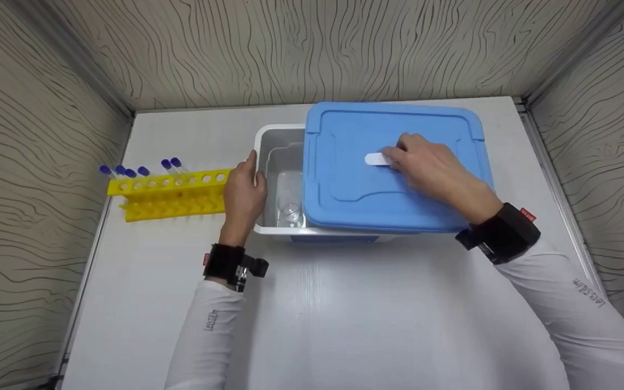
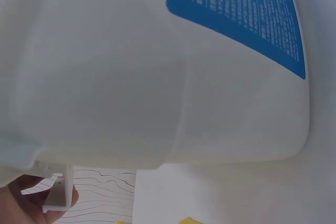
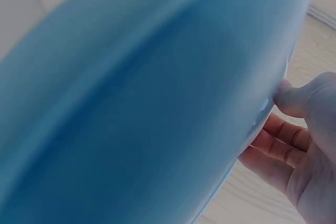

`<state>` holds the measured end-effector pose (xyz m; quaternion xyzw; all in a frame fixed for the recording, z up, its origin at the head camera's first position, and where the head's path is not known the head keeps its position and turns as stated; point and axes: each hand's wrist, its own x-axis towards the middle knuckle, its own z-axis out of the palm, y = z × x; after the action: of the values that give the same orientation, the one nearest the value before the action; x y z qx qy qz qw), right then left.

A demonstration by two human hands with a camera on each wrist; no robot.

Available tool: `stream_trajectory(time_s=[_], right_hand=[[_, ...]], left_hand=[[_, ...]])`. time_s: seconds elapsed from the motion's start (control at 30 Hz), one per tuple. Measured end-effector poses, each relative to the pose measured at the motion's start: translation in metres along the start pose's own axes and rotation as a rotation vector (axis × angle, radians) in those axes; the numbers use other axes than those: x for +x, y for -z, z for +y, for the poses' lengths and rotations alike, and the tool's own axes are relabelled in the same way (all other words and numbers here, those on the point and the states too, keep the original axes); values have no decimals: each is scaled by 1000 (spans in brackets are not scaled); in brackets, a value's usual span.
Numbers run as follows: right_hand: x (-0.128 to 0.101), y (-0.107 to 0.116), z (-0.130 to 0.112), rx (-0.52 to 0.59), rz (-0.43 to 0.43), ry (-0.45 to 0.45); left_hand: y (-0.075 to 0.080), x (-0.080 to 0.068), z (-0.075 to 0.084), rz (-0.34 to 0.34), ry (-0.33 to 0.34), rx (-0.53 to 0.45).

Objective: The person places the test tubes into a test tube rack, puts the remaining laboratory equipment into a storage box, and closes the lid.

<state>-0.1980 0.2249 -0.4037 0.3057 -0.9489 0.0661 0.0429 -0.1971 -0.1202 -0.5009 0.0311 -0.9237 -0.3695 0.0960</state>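
Note:
A white plastic box [image 1: 285,232] stands at the middle of the table, its left part uncovered. My left hand [image 1: 244,195] grips its left rim; the left wrist view shows the fingers [image 2: 26,200] at a white bracket on the box's end. Over the right part lies a blue lid [image 1: 344,211], set off to the right of the box. My right hand [image 1: 431,168] pinches the lid's white handle [image 1: 377,159] between thumb and fingers. Clear glassware [image 1: 290,211] shows inside the box; the lid hides the rest of the interior.
Left of the box is a yellow test tube rack [image 1: 176,211], its right end close to my left hand. Several tubes with blue caps [image 1: 166,163] lean in its holes. Patterned wall panels [image 1: 312,49] enclose the white table [image 1: 312,303] at back and sides.

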Motion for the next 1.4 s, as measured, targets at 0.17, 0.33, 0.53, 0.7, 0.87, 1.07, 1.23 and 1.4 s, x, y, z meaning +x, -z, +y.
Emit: stream_trajectory(time_s=[0.17,0.33,0.53,0.7,0.87,1.07,1.23,1.4], right_hand=[[11,-8,-11,33,-46,3],[17,-16,-20,54,-88,13],[24,-24,-29,45,-107,35],[30,-29,-33,42,-118,47],[34,-32,-35,43,-75,66],[34,-34,-37,63,-81,39],[35,-35,-38,92,-78,18],[31,-32,-32,137,-63,2]], left_hand=[[0,1,-1,0,-16,14],[1,0,0,-8,-3,19],[2,0,1,-40,34,25],[2,-2,1,-60,59,31],[1,-1,1,-38,50,16],[2,0,1,-44,52,15],[3,-1,0,-47,61,25],[3,-1,3,-64,71,39]])
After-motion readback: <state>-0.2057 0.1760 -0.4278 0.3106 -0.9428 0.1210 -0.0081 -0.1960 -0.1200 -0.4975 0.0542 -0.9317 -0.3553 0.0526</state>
